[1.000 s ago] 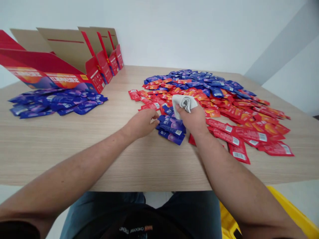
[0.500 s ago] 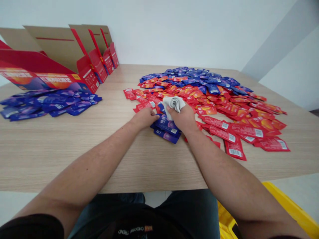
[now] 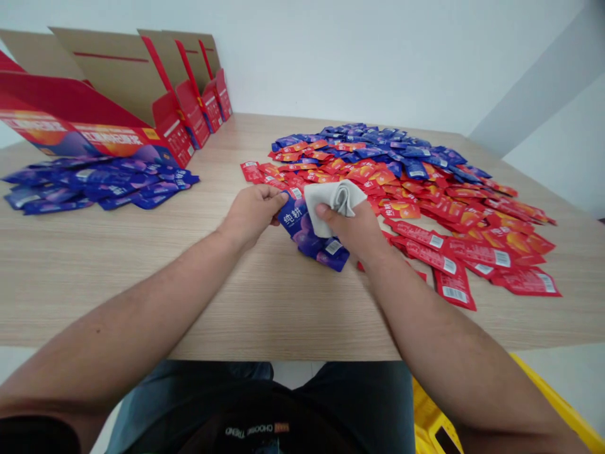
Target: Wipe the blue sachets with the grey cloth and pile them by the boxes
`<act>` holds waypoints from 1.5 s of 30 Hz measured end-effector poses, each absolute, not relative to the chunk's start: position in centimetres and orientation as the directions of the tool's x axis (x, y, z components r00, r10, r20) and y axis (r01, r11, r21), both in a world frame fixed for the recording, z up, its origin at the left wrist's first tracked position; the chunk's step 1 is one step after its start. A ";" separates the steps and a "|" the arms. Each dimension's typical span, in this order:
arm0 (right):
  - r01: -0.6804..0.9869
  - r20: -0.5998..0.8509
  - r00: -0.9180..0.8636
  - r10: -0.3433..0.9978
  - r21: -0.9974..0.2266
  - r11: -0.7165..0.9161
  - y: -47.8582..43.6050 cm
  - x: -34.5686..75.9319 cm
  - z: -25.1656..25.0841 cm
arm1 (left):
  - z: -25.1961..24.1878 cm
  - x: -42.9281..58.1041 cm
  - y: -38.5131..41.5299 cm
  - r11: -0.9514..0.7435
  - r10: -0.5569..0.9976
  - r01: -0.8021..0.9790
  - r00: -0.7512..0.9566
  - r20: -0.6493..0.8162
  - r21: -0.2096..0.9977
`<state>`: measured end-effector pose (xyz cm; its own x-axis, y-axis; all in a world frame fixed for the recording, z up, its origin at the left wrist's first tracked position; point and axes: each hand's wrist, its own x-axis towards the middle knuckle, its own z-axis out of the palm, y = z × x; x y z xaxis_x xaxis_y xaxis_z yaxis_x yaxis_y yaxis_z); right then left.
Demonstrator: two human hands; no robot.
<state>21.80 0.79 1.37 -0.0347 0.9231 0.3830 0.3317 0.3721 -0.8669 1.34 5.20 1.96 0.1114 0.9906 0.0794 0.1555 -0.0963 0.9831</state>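
Observation:
Between finger and thumb, my left hand (image 3: 255,213) pinches the left end of a blue sachet (image 3: 293,213), which is raised and tilted above the table. My right hand (image 3: 357,230) is closed on a folded light-grey cloth (image 3: 326,205), its thumb pressing the cloth against the sachet's right side. Part of the sachet is covered by the cloth. Below it, more blue sachets (image 3: 331,254) lie on the table, partly overlapped. Red sachets (image 3: 399,209) spread out just beyond and to the right of my right hand.
Open red cardboard boxes (image 3: 177,129) stand in a row at the back left, with a pile of blue sachets (image 3: 101,183) in front. Another blue heap (image 3: 373,142) lies behind the red sachets. A yellow crate (image 3: 428,410) sits below the wooden table (image 3: 212,328) at right.
My left hand has lifted one blue sachet from the small stack and drawn it up and left. The cloth in my right hand now lies against that sachet.

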 end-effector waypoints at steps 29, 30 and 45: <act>0.777 0.447 -0.190 0.874 -0.476 0.412 -1.7 20.3 2.1 | -1.1 -0.6 2.0 0.159 0.941 0.020 0.301 -0.157 0.987; 0.795 0.482 -0.221 0.848 -0.415 0.443 -1.8 20.2 2.1 | -1.1 -0.5 1.9 0.177 0.938 0.004 0.302 -0.170 0.984; 0.626 0.408 -0.558 0.723 -0.365 0.689 -2.7 19.0 0.6 | -0.6 -0.3 1.2 0.280 0.924 -0.067 0.288 -0.250 0.958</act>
